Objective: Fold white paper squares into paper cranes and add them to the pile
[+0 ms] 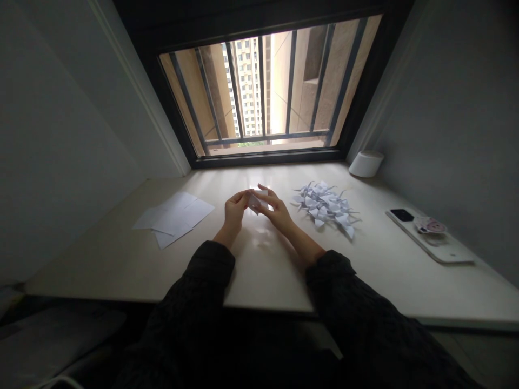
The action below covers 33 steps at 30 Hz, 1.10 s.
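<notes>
A small piece of folded white paper (255, 204) is held up between both hands, above the middle of the white ledge. My left hand (235, 209) pinches its left side, fingers closed. On the other side, my right hand (276, 209) grips the paper with thumb and fingers bent around it. Parts of the paper are covered by the fingers, so its exact fold cannot be made out. To the right of my right hand lies a pile of folded white paper cranes (324, 204). Flat sheets of white paper (178, 213) overlap one another to the left.
The white ledge (121, 265) runs up to a dark-framed window (267, 161) with bars outside. At the back right stands a white rounded object (366, 163). A phone (436, 246) with a cartoon grip on its back lies near the right wall.
</notes>
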Available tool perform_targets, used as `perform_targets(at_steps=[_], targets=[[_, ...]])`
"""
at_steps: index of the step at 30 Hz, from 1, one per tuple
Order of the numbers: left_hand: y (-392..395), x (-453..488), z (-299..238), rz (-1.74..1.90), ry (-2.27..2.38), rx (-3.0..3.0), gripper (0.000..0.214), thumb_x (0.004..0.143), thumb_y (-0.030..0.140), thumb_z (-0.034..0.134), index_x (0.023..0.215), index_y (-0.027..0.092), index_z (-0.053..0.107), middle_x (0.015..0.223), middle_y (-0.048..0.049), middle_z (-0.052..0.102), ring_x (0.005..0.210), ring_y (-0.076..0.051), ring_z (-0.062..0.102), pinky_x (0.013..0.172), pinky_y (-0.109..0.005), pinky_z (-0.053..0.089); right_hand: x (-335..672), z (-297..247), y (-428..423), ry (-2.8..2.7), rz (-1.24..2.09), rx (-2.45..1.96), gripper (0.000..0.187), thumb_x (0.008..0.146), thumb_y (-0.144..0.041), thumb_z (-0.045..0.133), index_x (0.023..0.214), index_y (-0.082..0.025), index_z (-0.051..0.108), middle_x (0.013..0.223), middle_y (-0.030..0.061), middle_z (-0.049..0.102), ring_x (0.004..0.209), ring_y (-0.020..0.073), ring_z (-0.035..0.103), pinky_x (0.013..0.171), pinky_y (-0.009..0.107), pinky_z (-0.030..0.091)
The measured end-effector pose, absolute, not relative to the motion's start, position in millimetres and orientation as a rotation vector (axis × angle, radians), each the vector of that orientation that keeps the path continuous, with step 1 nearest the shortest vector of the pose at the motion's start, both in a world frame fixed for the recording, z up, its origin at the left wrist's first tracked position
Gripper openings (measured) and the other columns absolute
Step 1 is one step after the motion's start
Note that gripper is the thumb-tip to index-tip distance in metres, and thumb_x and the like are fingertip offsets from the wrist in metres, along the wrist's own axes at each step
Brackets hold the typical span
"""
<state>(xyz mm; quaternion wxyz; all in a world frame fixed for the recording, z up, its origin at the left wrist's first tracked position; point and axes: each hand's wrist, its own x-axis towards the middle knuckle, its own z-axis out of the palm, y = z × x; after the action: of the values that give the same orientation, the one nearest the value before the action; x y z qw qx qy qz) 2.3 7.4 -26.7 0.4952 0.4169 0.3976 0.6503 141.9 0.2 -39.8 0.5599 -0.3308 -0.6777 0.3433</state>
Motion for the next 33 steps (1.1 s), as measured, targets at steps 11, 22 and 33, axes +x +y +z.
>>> perform_targets(at_steps=[11, 22, 33], targets=[[6, 5, -22, 1.646, 1.043, 1.022, 0.034, 0.066, 0.043, 0.075, 0.084, 0.015, 0.073, 0.078, -0.0042, 0.069, 0.069, -0.013, 0.061, 0.065, -0.025, 0.048, 138, -36, -2, -1.149, 1.071, -0.871, 0.027, 0.066, -0.046, 0.073, 0.075, -0.02, 0.075, 0.074, 0.0025, 0.073, 0.073, 0.0205, 0.068, 0.074, 0.034, 0.051], [-4, 13, -16, 1.603, 1.057, 1.231, 0.027, 0.069, 0.039, 0.073, 0.083, 0.016, 0.074, 0.085, -0.0071, 0.073, 0.079, -0.018, 0.066, 0.08, -0.035, 0.05, 146, -38, 7, -0.984, 0.925, -0.928, 0.037, 0.066, -0.051, 0.071, 0.082, -0.018, 0.071, 0.082, 0.0056, 0.074, 0.08, 0.0209, 0.068, 0.076, 0.033, 0.053], [1, 11, -26, 1.42, 1.054, 1.329, 0.037, 0.065, 0.043, 0.077, 0.093, 0.018, 0.075, 0.087, -0.0074, 0.074, 0.076, -0.018, 0.065, 0.073, -0.031, 0.05, 156, -31, 5, -1.19, 0.689, -0.993, 0.027, 0.074, -0.045, 0.067, 0.087, -0.023, 0.074, 0.087, 0.0045, 0.074, 0.082, 0.0212, 0.068, 0.076, 0.035, 0.052]])
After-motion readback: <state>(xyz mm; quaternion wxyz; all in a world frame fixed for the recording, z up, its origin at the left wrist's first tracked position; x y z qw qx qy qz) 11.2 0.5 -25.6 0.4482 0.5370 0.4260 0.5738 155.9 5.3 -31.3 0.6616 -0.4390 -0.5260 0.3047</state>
